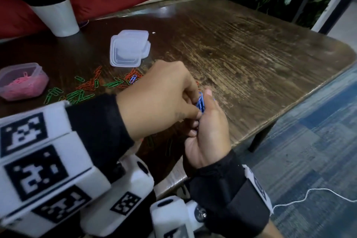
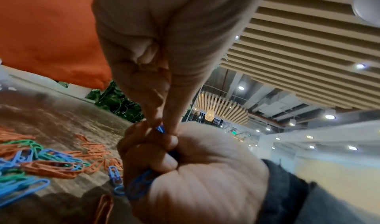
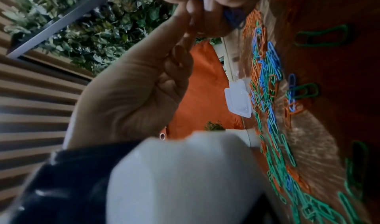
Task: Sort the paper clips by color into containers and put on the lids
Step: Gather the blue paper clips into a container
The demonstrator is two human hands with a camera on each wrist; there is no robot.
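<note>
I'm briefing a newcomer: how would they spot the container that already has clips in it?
On the dark wooden table, look left of the white plant pot. The tub is filled with pink clips, unlike the empty containers.

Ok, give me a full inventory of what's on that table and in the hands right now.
Table: one, dark wood.
Pink-clip container: one, clear, left edge, open.
Empty containers and lids: clear stack, count unclear, table centre.
Loose paper clips: many, green, orange, blue, scattered left of the hands.
Blue paper clips: bunch, in the right hand.
Plant pot: one, white, far left.
Left hand: fingertips pinching at the bunch.
Right hand: gripping the bunch.
</note>
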